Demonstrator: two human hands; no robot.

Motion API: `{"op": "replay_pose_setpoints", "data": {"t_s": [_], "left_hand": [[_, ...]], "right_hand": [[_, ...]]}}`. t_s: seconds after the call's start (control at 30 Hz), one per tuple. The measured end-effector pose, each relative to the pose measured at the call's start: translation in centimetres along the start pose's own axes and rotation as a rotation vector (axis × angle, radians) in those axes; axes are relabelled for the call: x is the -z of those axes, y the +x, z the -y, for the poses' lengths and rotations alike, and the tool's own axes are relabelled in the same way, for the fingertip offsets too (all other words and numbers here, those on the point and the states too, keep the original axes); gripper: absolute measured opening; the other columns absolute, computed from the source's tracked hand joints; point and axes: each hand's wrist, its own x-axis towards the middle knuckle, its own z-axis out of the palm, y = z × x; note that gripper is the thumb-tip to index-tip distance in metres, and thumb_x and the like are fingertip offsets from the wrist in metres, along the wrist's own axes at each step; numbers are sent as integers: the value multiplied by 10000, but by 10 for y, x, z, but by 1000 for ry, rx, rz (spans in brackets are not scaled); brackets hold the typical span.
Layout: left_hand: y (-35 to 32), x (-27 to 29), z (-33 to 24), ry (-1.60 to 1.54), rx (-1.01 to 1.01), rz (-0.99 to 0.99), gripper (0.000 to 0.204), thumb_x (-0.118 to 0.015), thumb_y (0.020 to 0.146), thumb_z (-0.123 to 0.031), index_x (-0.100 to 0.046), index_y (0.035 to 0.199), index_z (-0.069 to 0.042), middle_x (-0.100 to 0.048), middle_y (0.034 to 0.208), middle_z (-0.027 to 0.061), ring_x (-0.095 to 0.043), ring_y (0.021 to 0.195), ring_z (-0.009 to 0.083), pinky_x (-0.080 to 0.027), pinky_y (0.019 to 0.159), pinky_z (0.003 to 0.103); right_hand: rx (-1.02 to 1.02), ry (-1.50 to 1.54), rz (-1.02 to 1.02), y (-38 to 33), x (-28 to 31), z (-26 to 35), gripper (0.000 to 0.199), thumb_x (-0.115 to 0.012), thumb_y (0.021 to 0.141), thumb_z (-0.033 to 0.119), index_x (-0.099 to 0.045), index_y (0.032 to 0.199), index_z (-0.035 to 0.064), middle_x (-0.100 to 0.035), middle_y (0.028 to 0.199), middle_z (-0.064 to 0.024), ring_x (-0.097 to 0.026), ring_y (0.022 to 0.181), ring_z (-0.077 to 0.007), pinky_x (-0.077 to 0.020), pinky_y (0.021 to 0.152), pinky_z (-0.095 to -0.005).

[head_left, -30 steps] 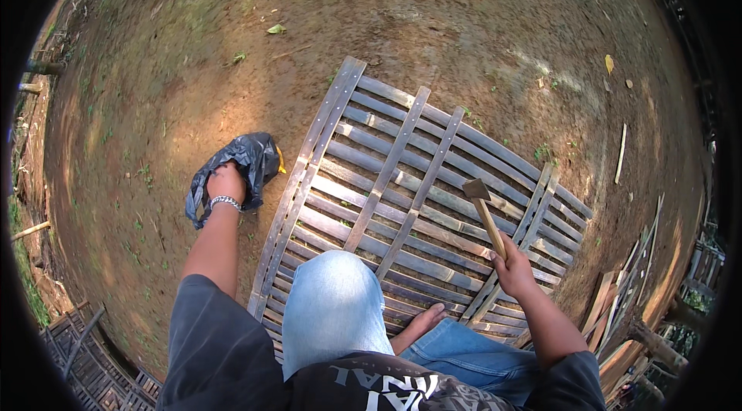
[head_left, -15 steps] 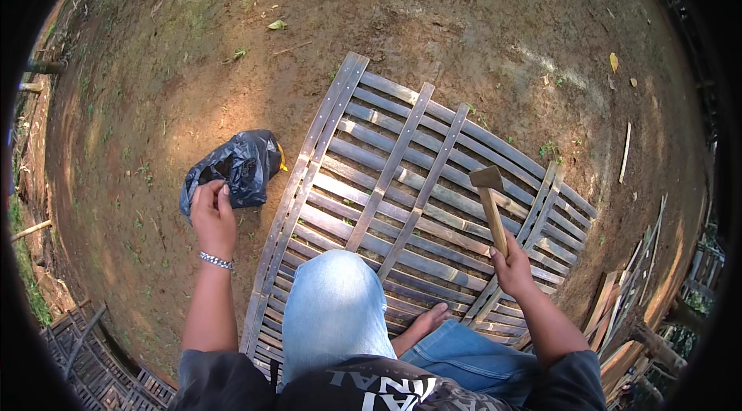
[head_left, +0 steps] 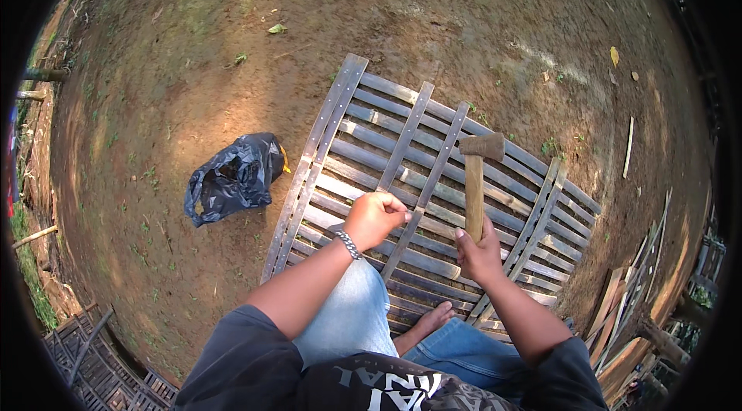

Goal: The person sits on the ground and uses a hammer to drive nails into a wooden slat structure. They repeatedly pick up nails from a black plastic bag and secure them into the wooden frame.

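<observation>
I sit on a slatted bamboo panel point(head_left: 371, 133) laid flat on the dirt. My right hand point(head_left: 478, 253) grips the wooden handle of a hammer point(head_left: 475, 179), whose head is raised over the slats. Over a cross batten near the panel's middle, my left hand point(head_left: 375, 218) is closed, fingers pinched together; what it holds is too small to see. A metal bracelet is on that wrist. My knees in blue jeans and a bare foot point(head_left: 425, 322) rest on the panel's near end.
A crumpled black plastic bag point(head_left: 232, 179) lies on the dirt left of the panel. Loose bamboo strips and offcuts point(head_left: 630, 318) pile up at the right. Another woven panel point(head_left: 100, 365) shows at the lower left. Bare earth stretches beyond.
My left hand has come away from the black bag and moved right onto the panel's middle. The hammer has shifted left and a little up, toward that hand.
</observation>
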Motion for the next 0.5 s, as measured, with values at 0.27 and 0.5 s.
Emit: {"op": "replay_pose_setpoints", "data": {"t_s": [0.27,0.5], "left_hand": [[-18,-48,-21,225,-63,155,237,-801,850,-271,-766,846,-37,-734,739,128,-724,681,218,-549,653,338],[-17,-49,-15,138,-52,215,214,-814,857,-221,-759,890,-17,-760,810,109,-732,727,177,-560,668,319]], "right_hand": [[5,47,24,-3,-27,-2,669,-711,907,10,-367,1481,10,-621,794,-18,-568,563,-94,-468,479,-247],[0,142,34,-3,-23,-6,549,-702,914,-4,-393,1368,15,-624,849,-51,-579,571,-117,-494,486,-269]]}}
